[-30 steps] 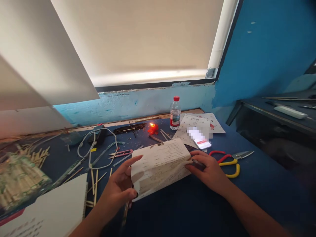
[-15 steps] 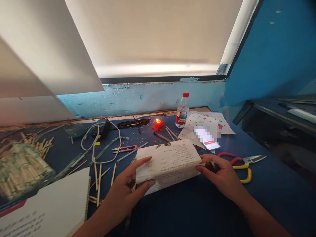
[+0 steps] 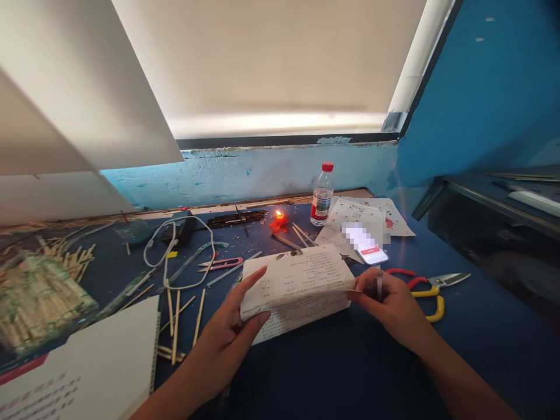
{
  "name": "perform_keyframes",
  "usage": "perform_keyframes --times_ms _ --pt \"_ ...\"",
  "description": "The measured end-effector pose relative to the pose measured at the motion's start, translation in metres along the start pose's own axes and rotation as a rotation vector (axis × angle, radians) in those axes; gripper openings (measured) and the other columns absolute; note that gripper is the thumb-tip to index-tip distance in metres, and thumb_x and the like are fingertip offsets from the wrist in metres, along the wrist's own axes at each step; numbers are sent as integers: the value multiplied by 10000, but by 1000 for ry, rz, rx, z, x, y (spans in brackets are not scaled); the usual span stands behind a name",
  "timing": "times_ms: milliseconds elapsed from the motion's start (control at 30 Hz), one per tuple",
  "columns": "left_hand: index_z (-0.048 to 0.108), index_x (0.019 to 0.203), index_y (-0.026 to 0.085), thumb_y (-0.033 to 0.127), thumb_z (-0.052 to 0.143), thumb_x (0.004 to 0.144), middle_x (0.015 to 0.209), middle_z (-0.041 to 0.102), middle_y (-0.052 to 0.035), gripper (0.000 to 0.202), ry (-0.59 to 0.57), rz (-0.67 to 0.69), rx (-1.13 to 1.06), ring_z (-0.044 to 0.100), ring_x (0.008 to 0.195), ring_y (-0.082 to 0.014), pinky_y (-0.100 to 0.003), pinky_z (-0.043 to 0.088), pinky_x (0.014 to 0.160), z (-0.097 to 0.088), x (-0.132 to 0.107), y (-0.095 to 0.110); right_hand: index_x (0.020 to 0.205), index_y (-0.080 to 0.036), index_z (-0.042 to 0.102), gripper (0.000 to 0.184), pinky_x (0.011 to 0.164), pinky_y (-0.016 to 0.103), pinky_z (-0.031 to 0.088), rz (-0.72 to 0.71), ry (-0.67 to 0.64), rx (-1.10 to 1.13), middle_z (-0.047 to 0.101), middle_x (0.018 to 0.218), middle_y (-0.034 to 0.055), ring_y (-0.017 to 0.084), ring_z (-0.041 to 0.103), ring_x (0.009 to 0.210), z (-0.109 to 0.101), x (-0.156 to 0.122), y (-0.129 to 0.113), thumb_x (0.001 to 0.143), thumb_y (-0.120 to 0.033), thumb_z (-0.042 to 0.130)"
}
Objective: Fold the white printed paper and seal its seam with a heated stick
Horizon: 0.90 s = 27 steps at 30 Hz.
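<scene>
A folded sheet of printed paper is held over the blue table in front of me. My left hand grips its left end, forefinger along the upper face and thumb on the front face. At the right end, my right hand pinches the paper's edge between thumb and fingers. A small grey band-like thing shows by the right fingers; I cannot tell whether it is worn or held. The paper's underside is hidden. Just right of that hand lie scissors with yellow and red handles.
Beyond the paper burns a red candle, close to a water bottle and a lit phone on loose papers. Pink thread snips, a white cable and thin sticks lie left. Bundled sticks and a notepad are farther left.
The right hand has shifted slightly at the paper's edge, and its fingers have turned a little. The left hand keeps its grip. The view has moved very slightly.
</scene>
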State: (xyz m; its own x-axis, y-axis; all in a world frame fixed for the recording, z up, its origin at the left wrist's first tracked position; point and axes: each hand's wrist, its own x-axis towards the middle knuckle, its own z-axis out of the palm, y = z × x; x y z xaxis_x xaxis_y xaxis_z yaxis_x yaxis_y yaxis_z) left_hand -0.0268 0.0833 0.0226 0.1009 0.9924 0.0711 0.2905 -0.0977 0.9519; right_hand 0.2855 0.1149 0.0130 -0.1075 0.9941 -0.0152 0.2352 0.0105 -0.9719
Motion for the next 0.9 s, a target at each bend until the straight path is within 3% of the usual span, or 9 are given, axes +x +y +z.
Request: perform_keyframes --times_ms 67,133,233,433,500,633,733,900 --pt "399 1588 332 437 618 982 1241 745 -90 653 -54 -25 -37 730 1114 -271 -376 619 943 -3 1 -3 823 -245 600 297 552 287 385 8 16 1 588 738 -35 143 472 631 -1 0 -1 844 -438 825" --pt "329 1613 370 426 580 1009 1483 617 -90 657 -119 -34 -59 680 1232 -262 -397 563 1044 -6 2 -6 849 -250 590 297 555 274 409 11 24 11 570 726 -48 140 496 638 -2 0 -1 840 -419 834" --pt "223 1643 396 408 554 1032 1605 499 -85 695 -191 -28 -79 597 1359 -271 -431 489 1131 -9 3 -9 915 -257 582 323 609 271 475 9 24 69 620 797 -41 154 581 715 -2 0 -2 821 -395 859" --pt "177 1652 410 378 600 1014 1635 460 -86 766 -193 -32 -155 540 1423 -293 -463 469 1152 -7 2 -12 916 -256 562 333 643 293 506 -26 25 107 655 823 -27 175 627 755 -1 0 0 831 -395 853" --pt "174 1655 388 364 637 995 1567 543 -115 807 -150 -43 -196 597 1365 -293 -461 497 1127 -4 2 -13 922 -257 561 338 655 307 517 -34 35 114 672 827 -18 189 645 772 -3 1 4 832 -407 851" --pt "11 1665 347 330 713 951 1312 734 -129 1002 -171 -75 -337 721 1192 -283 -456 567 1043 1 4 -12 918 -260 561 374 686 346 545 -27 53 110 735 850 13 230 688 815 -9 7 13 800 -434 871" --pt "-39 1655 355 282 770 906 1279 758 -109 1105 -179 -104 -373 741 1156 -277 -459 563 1043 2 5 -8 909 -261 573 395 685 361 557 -21 71 96 751 848 23 245 701 812 -11 9 16 769 -449 891" --pt "-91 1650 324 250 824 841 1226 787 -105 1223 -187 -109 -311 751 1139 -284 -480 532 1067 3 8 -9 898 -268 566 425 597 333 530 -39 209 99 731 798 13 232 686 731 -6 8 14 745 -494 893"
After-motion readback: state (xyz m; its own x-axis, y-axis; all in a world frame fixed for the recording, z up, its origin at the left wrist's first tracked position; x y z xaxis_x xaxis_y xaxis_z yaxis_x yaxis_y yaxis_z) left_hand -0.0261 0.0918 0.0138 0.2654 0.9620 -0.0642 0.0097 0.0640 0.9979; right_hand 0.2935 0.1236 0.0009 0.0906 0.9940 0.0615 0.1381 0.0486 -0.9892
